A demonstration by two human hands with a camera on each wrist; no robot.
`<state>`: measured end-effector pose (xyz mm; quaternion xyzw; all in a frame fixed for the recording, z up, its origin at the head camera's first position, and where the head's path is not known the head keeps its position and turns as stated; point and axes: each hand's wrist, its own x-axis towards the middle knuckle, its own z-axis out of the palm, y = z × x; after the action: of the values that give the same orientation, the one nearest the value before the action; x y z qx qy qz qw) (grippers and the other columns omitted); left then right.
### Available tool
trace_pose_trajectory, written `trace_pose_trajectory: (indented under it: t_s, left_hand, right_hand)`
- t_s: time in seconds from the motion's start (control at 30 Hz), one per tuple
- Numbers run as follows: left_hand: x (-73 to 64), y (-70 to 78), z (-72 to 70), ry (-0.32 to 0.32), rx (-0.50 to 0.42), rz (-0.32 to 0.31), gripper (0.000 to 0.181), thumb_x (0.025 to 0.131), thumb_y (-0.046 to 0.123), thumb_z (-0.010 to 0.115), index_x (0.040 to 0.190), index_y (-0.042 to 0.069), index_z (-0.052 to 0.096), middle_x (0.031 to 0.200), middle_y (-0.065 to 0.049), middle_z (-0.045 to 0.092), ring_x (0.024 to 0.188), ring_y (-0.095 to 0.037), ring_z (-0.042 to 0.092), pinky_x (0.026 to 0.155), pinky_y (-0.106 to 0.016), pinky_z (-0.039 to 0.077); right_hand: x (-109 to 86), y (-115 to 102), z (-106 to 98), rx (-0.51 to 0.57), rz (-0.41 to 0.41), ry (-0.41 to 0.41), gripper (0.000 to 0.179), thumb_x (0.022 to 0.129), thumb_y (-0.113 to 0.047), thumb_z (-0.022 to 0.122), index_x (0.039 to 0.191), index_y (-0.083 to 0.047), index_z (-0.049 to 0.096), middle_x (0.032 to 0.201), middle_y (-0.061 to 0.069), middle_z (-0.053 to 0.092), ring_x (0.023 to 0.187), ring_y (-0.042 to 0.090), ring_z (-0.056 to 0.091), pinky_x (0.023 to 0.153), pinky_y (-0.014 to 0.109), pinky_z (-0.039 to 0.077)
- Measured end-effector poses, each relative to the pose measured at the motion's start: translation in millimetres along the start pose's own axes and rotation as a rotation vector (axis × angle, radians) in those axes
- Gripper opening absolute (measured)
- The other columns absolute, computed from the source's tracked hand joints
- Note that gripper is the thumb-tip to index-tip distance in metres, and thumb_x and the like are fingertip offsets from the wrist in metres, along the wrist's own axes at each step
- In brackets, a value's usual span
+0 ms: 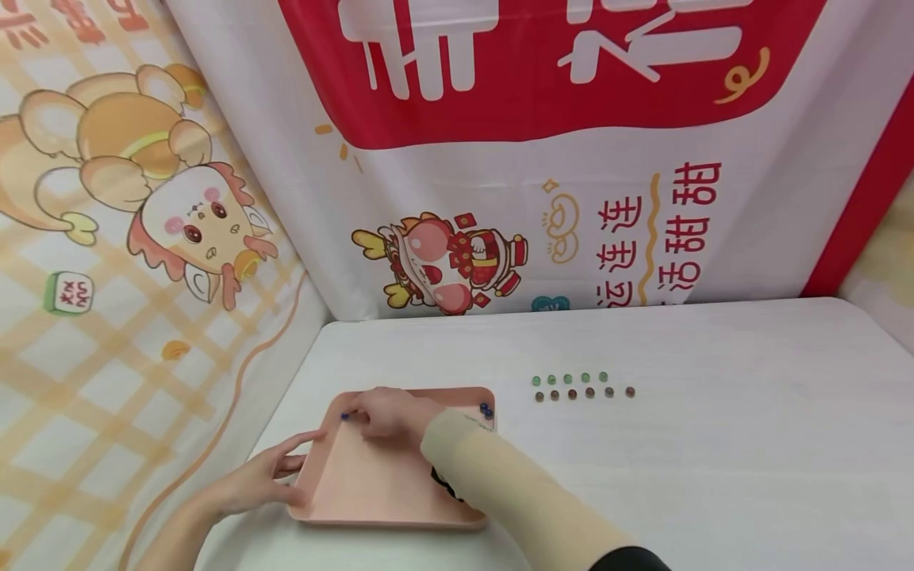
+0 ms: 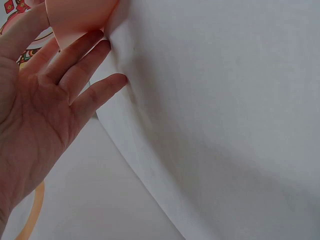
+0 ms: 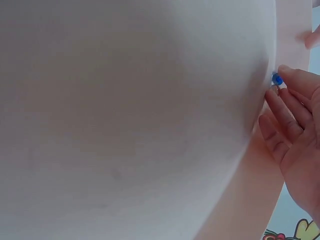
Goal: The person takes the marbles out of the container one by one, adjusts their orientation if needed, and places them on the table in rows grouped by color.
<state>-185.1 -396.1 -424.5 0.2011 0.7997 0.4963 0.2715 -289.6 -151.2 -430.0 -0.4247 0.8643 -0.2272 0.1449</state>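
Observation:
My right hand (image 1: 391,412) reaches into a pink tray (image 1: 385,522) near its far left corner. Thumb and fingertips pinch a small blue marble (image 3: 277,79) close to the tray's wall. Two more blue marbles (image 1: 486,411) lie in the far right corner of the tray. At the tray's left side, my left hand (image 1: 250,480) holds the rim, with thumb and index finger spread along it. Seen from the left wrist, the lower fingers (image 2: 95,97) extend along the outside of the wall, and one fingertip is hidden behind it.
Right of the tray, several green marbles (image 1: 567,379) form a row on the white table (image 1: 714,460). A row of several brown marbles (image 1: 572,394) runs just in front of them. A printed cloth (image 1: 457,182) hangs behind the table, and another patterned one (image 1: 107,317) stands at the left.

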Motion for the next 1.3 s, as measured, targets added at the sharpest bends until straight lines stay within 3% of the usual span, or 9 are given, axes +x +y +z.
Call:
trace_pose_trajectory:
  t_s: [0.2, 0.43, 0.73, 0.97, 1.3]
  left_hand:
    - [2.0, 3.8, -1.5, 0.031, 0.024, -0.032, 0.086, 0.088, 0.005, 0.071, 0.152, -0.004, 0.014, 0.140, -0.040, 0.035, 0.128, -0.057, 0.030, 0.087, -0.024, 0.046]
    - [6.0, 7.6, -4.2, 0.042, 0.042, -0.045, 0.088, 0.086, 0.006, 0.072, 0.152, -0.002, 0.015, 0.141, -0.038, 0.036, 0.129, -0.057, 0.030, 0.087, -0.023, 0.045]
    - [6.1, 8.6, -3.5, 0.028, 0.035, -0.050, 0.087, 0.087, 0.006, 0.071, 0.152, -0.002, 0.014, 0.142, -0.039, 0.033, 0.129, -0.055, 0.032, 0.087, -0.025, 0.046]
    - [6.5, 5.5, -0.3, 0.009, 0.002, -0.037, 0.087, 0.087, 0.004, 0.070, 0.151, -0.004, 0.013, 0.142, -0.040, 0.032, 0.128, -0.056, 0.031, 0.087, -0.025, 0.046]
    - [3.4, 2.1, -0.1, 0.015, 0.008, -0.031, 0.086, 0.088, 0.005, 0.070, 0.151, -0.006, 0.012, 0.140, -0.042, 0.033, 0.126, -0.054, 0.036, 0.086, -0.026, 0.048]
  right_hand:
    - [0.9, 4.0, -3.8, -0.075, -0.039, 0.011, 0.036, 0.092, -0.014, 0.067, 0.128, -0.014, 0.063, 0.109, -0.004, 0.062, 0.092, 0.006, 0.050, 0.084, 0.016, 0.040]
    - [0.0, 9.6, -6.4, -0.062, -0.014, 0.015, 0.032, 0.093, -0.012, 0.066, 0.125, -0.016, 0.068, 0.104, -0.008, 0.062, 0.090, 0.006, 0.050, 0.084, 0.015, 0.040]
    - [-2.2, 16.2, -5.3, -0.111, -0.008, 0.056, 0.030, 0.092, -0.001, 0.060, 0.109, -0.020, 0.075, 0.101, -0.013, 0.066, 0.094, 0.002, 0.055, 0.084, 0.015, 0.041]
    - [-3.3, 18.5, -3.6, -0.143, -0.006, 0.065, 0.018, 0.092, -0.008, 0.064, 0.094, -0.022, 0.075, 0.090, -0.013, 0.064, 0.085, 0.004, 0.055, 0.078, 0.015, 0.042]
    - [-8.4, 14.8, -12.0, -0.041, 0.031, 0.053, 0.009, 0.092, -0.010, 0.067, 0.093, -0.017, 0.073, 0.089, -0.009, 0.063, 0.081, 0.005, 0.053, 0.074, 0.017, 0.043]
